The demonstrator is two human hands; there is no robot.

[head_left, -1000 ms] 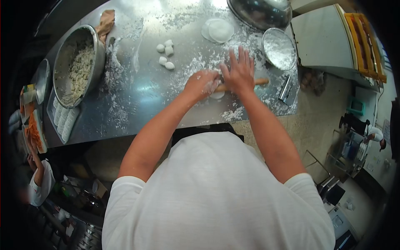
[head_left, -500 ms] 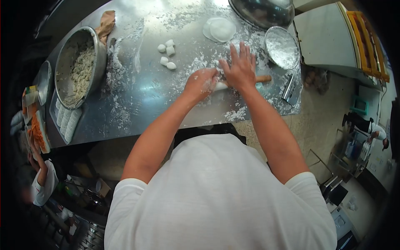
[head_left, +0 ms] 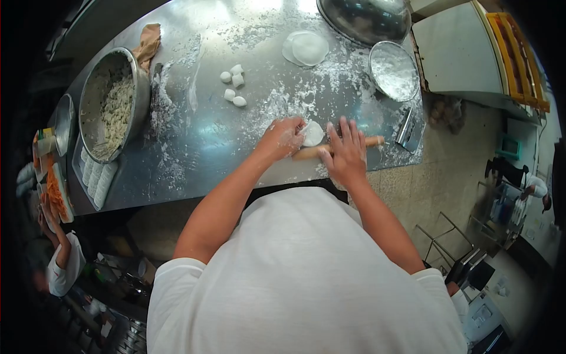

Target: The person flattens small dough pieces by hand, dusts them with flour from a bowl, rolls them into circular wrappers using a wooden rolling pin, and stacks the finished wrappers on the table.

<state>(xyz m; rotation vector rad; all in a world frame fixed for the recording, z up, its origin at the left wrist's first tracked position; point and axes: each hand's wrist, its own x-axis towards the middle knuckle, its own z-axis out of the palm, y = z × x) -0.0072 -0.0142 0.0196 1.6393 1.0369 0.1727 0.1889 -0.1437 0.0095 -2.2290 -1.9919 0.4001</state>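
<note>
A small flattened round of white dough (head_left: 312, 134) lies on the floured metal table in front of me. My left hand (head_left: 283, 138) has its fingers closed at the left edge of this round. Just on the near side of the dough is a wooden rolling pin (head_left: 308, 153), slanting slightly up to the right. My right hand (head_left: 349, 152) lies over the pin with its palm on it, fingers stretched out forward. Farther back, thin rolled dough wrappers (head_left: 310, 48) overlap in a stack. Several small dough pieces (head_left: 237, 80) sit to the left.
A bowl of flour (head_left: 395, 72) and a metal scraper (head_left: 405, 127) are at the right, with a large steel bowl (head_left: 368, 17) behind. At the left stand a deep bowl of chopped filling (head_left: 134, 88) and a tray of dough rolls (head_left: 97, 177). A co-worker (head_left: 66, 262) is at lower left.
Both hands and the rolling pin have come nearer to my body. The pin has rolled back off the dough round, which now shows flattened.
</note>
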